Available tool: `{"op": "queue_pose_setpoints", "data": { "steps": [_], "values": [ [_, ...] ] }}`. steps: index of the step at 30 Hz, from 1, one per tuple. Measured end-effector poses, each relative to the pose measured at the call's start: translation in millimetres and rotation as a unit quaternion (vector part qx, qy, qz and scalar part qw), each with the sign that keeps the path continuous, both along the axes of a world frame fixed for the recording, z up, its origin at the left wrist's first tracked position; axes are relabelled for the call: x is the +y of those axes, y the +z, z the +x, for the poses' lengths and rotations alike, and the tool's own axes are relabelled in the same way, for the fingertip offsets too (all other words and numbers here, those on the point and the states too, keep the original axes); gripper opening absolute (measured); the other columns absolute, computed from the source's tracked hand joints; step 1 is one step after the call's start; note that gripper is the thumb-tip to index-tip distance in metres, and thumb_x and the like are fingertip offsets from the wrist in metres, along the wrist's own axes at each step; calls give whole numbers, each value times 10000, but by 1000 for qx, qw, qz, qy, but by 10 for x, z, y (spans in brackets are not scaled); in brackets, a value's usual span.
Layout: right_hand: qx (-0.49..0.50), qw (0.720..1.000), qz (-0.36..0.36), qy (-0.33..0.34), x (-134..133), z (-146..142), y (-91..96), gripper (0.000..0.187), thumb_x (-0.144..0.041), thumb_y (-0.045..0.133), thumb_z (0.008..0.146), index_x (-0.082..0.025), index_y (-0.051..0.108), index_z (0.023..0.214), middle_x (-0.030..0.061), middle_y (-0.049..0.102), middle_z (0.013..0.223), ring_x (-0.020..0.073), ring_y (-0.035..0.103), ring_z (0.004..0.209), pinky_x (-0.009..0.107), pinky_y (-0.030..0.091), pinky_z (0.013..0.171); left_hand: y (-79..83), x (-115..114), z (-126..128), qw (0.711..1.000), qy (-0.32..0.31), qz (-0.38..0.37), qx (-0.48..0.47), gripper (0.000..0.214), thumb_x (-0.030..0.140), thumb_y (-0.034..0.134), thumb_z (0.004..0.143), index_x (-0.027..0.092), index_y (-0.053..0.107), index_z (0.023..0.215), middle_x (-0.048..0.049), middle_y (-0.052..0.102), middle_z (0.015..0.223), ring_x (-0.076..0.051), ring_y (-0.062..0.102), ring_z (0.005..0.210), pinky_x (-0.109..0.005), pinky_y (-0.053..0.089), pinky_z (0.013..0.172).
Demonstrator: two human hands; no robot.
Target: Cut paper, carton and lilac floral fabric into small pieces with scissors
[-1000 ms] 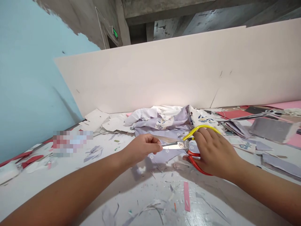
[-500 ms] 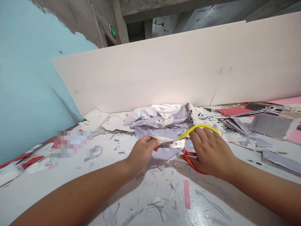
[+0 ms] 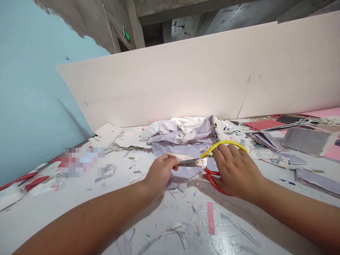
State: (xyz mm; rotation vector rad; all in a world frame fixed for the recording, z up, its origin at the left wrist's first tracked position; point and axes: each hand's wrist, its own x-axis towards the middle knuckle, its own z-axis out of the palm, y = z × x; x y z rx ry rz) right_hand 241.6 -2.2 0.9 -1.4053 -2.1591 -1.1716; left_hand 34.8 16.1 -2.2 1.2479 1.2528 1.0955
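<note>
My right hand (image 3: 233, 166) grips a pair of scissors (image 3: 198, 162) with one yellow handle and one red handle. The handles are spread apart and the blades point left. My left hand (image 3: 163, 173) is closed in a pinch at the blade tips, thumb against forefinger. What lies between those fingertips is too small or hidden to make out. Just behind and below the blades lies lavender fabric with small white flowers (image 3: 175, 148), bunched up with white floral fabric (image 3: 230, 131) against the panel.
A tall white panel (image 3: 170, 85) stands along the table's back edge. Scraps of paper and cloth litter the white tabletop (image 3: 111, 205), including a pink strip (image 3: 210, 217). Grey fabric pieces (image 3: 308, 140) and white cord (image 3: 330, 121) lie at right. A blue wall (image 3: 34, 92) borders the left.
Both hands and the scissors have shifted very slightly to the left. The scissor blades have tilted a little. The fabric pile looks the same.
</note>
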Motion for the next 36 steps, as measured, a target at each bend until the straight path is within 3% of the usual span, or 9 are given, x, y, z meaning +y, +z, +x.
{"op": "queue_pose_setpoints", "data": {
  "steps": [7,14,19,21,23,25,29,33,36],
  "values": [
    [-12,1000,17,4,-8,0,-1,389,-513,477,738,-135,559,696,93,504,691,224,418,639,310,254,563,-48,63,-11,999,25,-13,-34,110,277,533,656,173,499,667,11,501,662,-60,399,493,-204,265,432],
    [4,1000,7,0,6,31,-24,438,-547,497,718,-116,575,728,103,521,722,232,442,659,312,281,567,51,103,-126,1000,-13,18,-18,122,279,583,640,169,528,642,18,513,673,-88,477,641,-201,301,507],
    [30,999,3,-15,81,146,9,433,-523,464,758,-106,575,784,122,547,767,248,475,705,317,307,580,90,296,-254,998,30,43,-40,125,288,543,653,180,482,655,25,502,682,-89,462,624,-200,294,497],
    [44,999,-5,-26,140,220,30,430,-516,468,760,-102,569,822,132,557,802,254,489,728,317,317,587,95,385,-332,996,51,71,-10,124,300,499,678,184,467,648,23,494,672,-98,458,613,-208,296,498],
    [63,997,-16,-46,200,297,54,428,-512,475,758,-101,560,844,139,563,832,259,504,747,318,327,595,100,452,-420,987,49,124,88,156,324,466,711,188,475,634,18,501,663,-114,467,627,-223,322,533],
    [86,994,-24,-68,247,361,76,430,-517,463,764,-106,554,852,138,566,841,259,518,745,316,331,589,110,504,-513,945,16,212,248,195,347,463,732,195,516,622,8,526,669,-139,485,668,-247,355,610],
    [122,989,-36,-78,295,430,101,452,-537,431,773,-116,554,880,127,574,827,265,540,734,320,342,575,124,623,-705,801,-32,334,496,209,303,434,773,216,604,687,-29,586,799,-184,520,799,-284,377,711],
    [151,983,-59,-81,315,438,108,451,-532,430,771,-118,550,905,139,585,877,286,563,780,336,369,586,88,764,-873,731,12,355,583,227,244,398,798,210,604,710,-44,594,817,-191,533,808,-297,389,706],
    [189,974,-88,-86,309,432,140,438,-535,436,761,-126,536,880,143,586,894,301,569,812,336,382,577,36,820,-941,702,7,358,615,228,210,394,801,204,606,718,-48,601,811,-192,538,807,-298,391,706]
  ]
}}
